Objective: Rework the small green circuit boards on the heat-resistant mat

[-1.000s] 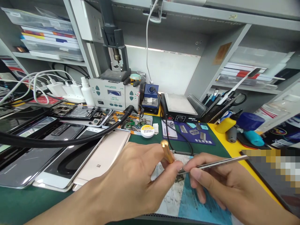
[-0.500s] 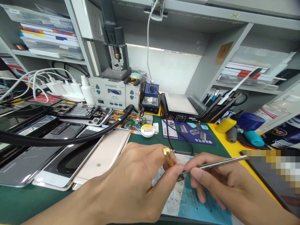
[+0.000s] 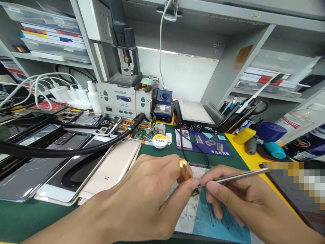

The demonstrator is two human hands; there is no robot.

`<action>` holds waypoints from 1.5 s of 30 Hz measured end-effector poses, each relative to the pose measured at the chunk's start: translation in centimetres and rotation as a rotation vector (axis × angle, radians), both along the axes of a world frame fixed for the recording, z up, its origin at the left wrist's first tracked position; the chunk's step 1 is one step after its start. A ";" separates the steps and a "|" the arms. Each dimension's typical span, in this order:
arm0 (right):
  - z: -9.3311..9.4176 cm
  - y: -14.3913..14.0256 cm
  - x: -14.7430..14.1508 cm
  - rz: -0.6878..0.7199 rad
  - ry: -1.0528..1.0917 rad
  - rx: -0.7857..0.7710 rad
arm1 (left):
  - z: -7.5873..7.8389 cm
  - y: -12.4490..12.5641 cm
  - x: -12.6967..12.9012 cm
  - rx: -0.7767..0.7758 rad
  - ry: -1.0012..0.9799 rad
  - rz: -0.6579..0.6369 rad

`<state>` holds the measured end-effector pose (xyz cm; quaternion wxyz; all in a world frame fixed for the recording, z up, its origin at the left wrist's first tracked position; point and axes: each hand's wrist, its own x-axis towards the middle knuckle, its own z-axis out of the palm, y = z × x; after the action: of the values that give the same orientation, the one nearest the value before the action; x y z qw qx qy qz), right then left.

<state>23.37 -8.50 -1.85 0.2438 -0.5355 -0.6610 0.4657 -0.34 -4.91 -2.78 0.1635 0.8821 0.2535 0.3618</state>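
Observation:
My left hand (image 3: 142,193) is closed around a gold-coloured metal handle (image 3: 183,169), which stands tilted between thumb and fingers; its lower end is hidden by the hand. Thumb and fingers of my right hand (image 3: 228,193) pinch slim metal tweezers (image 3: 238,176), whose tips point left and reach my left thumb. A small piece of circuit board (image 3: 195,192) shows partly below the fingertips. Under both hands lies a stained white and blue work mat (image 3: 213,223).
Several phones (image 3: 106,173) lie at the left, crossed by a thick black hose (image 3: 83,152). Behind stand a grey rework station (image 3: 124,101), a tray of circuit parts (image 3: 142,130), a round tin (image 3: 159,141) and a heating plate (image 3: 195,113). A dark screen (image 3: 304,200) lies at the right.
The gold handle has tipped very slightly to the right in my left hand. Both hands otherwise keep their place and grip.

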 end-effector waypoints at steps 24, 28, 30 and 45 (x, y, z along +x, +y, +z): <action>0.2 0.1 -0.3 -0.002 0.002 0.020 | -0.3 0.2 0.0 -0.047 0.008 -0.026; 0.2 0.0 -0.3 -0.003 -0.005 0.029 | -0.5 0.1 0.2 0.013 -0.065 -0.008; 0.2 -0.1 -0.2 0.000 -0.001 0.031 | -0.6 0.1 0.3 0.051 -0.103 0.008; -0.1 0.0 0.0 -0.013 0.008 -0.008 | -0.1 0.2 0.2 -0.007 -0.122 0.014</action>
<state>23.42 -8.50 -1.93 0.2473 -0.5389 -0.6547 0.4688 -0.17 -4.69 -2.91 0.1791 0.8562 0.2504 0.4149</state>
